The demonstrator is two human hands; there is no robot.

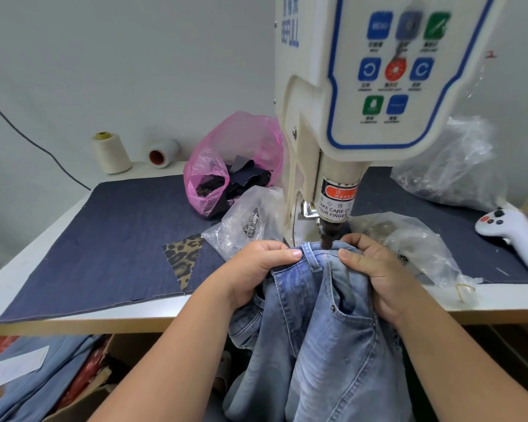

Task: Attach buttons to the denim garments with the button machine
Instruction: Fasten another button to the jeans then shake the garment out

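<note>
A pair of light blue denim jeans (317,330) hangs from the table's front edge, its waistband lifted under the dark punch head (329,236) of the cream button machine (363,86). My left hand (256,269) grips the waistband on the left of the punch, thumb on top. My right hand (375,269) grips the waistband on the right, thumb pressed on the denim. The machine's lower die is hidden by the fabric.
A clear bag of metal buttons (250,223) lies left of the machine and another clear bag (409,242) right. A pink bag of dark scraps (226,166), two thread cones (110,152), a white controller (512,229) and a dark denim mat (104,239) are on the table. More denim (28,376) lies below left.
</note>
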